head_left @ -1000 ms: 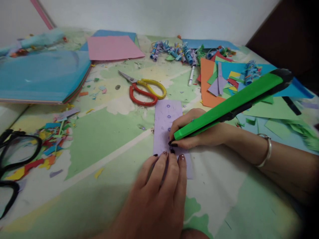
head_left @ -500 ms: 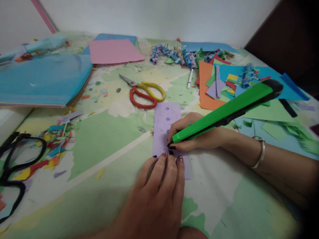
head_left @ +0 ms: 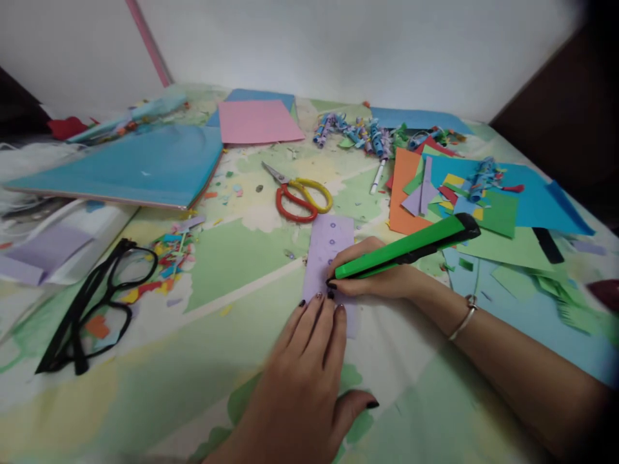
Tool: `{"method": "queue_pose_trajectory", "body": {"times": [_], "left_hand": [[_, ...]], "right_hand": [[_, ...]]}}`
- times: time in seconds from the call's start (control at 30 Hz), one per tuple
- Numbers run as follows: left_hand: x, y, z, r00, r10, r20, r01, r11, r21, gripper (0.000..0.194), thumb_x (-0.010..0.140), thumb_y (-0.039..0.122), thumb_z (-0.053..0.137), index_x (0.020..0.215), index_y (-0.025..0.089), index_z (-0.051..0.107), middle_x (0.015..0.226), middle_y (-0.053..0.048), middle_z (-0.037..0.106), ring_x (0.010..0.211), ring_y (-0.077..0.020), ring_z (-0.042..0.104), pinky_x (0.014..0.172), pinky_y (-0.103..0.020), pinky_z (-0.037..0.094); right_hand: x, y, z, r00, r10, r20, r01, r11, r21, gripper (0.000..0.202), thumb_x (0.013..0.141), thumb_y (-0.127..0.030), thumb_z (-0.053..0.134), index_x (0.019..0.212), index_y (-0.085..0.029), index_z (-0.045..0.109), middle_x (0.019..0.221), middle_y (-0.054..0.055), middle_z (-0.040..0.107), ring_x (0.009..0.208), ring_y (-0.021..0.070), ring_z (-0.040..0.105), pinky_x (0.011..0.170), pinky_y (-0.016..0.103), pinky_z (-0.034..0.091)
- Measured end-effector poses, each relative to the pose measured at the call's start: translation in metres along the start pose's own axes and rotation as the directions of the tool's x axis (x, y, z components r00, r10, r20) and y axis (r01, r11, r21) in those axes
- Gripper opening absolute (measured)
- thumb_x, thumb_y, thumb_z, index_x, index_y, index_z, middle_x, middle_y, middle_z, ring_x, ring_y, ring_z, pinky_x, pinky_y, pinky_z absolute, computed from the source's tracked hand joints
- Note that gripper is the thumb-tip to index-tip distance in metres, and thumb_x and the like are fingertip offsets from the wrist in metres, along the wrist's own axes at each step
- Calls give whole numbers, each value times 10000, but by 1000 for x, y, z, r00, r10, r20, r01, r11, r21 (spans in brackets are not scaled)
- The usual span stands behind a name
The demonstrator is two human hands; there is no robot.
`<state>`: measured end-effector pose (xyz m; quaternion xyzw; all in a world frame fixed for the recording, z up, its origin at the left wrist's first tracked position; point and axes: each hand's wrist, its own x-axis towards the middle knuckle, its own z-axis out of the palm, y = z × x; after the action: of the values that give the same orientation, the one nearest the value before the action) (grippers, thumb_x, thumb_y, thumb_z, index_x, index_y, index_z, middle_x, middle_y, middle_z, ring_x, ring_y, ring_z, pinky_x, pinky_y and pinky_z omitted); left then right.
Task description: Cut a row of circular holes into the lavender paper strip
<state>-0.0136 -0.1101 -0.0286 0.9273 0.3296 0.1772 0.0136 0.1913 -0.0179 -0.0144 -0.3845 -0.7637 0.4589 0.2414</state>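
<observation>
A narrow purple paper strip [head_left: 333, 248] with a row of small drawn circles lies in front of me. My left hand [head_left: 309, 367] rests flat on its lower part, fingers stretched out and thumb spread to the right. My right hand [head_left: 367, 274] grips a green and black cutter-like tool [head_left: 401, 248], its low end at the strip just above my left fingertips. The tool slants up to the right; what its tip touches is partly hidden by my fingers. Beyond the strip lie scissors [head_left: 300, 196] with one red and one yellow handle.
Black glasses [head_left: 104, 303] lie at the left beside paper scraps [head_left: 174, 258]. Blue sheets [head_left: 145, 161] and a pink sheet [head_left: 258, 122] lie farther back. Curled paper pieces [head_left: 358, 132], a white pen [head_left: 378, 176] and coloured papers [head_left: 405, 193] are at the back and right.
The view has shifted, showing more of the left side. The green tool has tilted lower at its far end. My left thumb now shows, spread out to the right.
</observation>
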Motion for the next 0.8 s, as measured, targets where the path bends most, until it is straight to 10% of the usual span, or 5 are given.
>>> {"method": "queue_pose_trajectory", "body": {"times": [0.8], "left_hand": [[-5, 5, -3, 995, -92, 33, 96, 989, -117, 611, 895, 472, 451, 1323, 36, 465, 1379, -239, 455, 1329, -344, 361, 1041, -510, 406]], "right_hand": [[1, -8, 3, 994, 98, -56, -98, 995, 7, 96, 744, -215, 637, 782, -136, 676, 712, 9, 661, 657, 103, 574, 603, 191, 461]]}}
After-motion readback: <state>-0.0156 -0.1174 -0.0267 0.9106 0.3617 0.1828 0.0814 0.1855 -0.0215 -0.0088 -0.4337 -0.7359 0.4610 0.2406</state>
